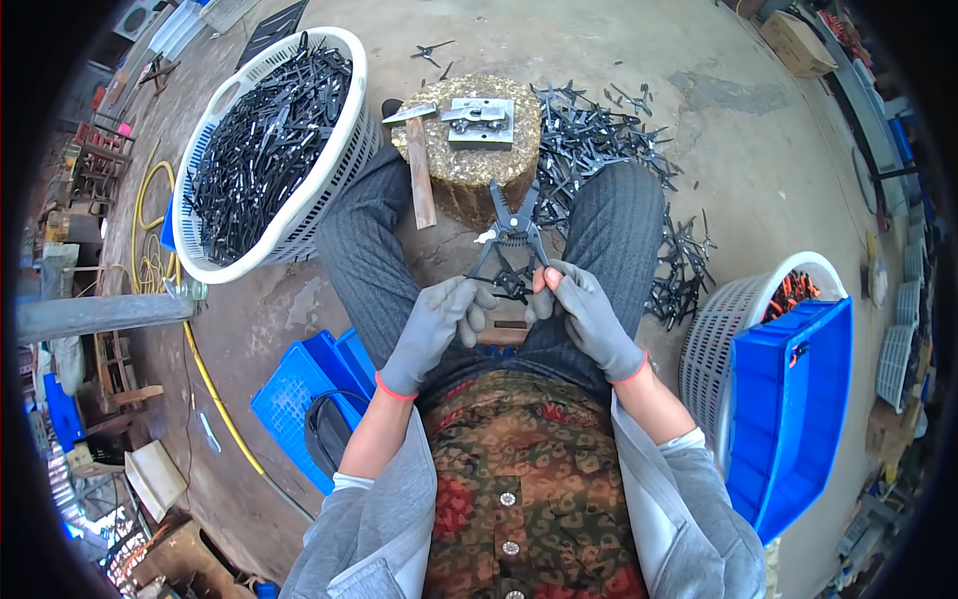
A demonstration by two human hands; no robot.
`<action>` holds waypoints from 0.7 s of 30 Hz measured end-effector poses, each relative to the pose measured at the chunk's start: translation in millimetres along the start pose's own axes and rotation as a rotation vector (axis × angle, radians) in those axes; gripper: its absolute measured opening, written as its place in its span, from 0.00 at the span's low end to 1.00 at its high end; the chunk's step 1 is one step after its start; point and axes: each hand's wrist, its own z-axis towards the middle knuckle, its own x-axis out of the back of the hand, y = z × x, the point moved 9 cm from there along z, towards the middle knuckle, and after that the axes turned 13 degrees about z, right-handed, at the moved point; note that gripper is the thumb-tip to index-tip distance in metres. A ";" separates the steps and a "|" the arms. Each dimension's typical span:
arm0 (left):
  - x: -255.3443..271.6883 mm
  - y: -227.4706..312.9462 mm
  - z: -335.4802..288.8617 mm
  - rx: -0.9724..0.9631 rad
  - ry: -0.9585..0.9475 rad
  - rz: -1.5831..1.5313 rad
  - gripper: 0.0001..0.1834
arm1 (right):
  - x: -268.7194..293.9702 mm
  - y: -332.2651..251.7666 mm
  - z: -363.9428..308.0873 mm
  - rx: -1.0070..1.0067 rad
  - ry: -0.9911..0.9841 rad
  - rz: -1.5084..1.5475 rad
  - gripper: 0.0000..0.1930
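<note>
Between my knees I hold a pair of dark wire-stripper-like pliers [515,228] by the ends of its spread handles, jaws pointing away from me. A coil spring and a small white piece show near its pivot. My left hand [439,317], in a grey glove, is closed at the left handle's end. My right hand [587,307], gloved with a bare fingertip showing, pinches the right handle's end. Beyond the pliers stands a wooden stump [469,190] with a metal block [481,135] on top. A hammer [419,160] leans across the stump's left side.
A white basket [344,190] full of black pliers stands at the left. Many loose pliers [589,140] lie on the floor right of the stump. At the right are another white basket [709,339] and a blue crate [788,409]. Blue trays [289,384] and a yellow hose [205,384] lie left.
</note>
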 end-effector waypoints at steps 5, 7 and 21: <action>-1.1 4.2 -1.1 -0.029 -0.083 -0.091 0.24 | -13.9 -13.9 2.1 0.075 -0.121 -0.109 0.26; -5.5 3.8 0.5 -0.018 -0.120 -0.106 0.24 | -23.3 -10.4 2.8 0.045 -0.146 0.072 0.28; -69.6 4.6 0.4 0.011 -0.177 -0.152 0.24 | -17.8 26.1 6.8 0.034 -0.164 0.444 0.23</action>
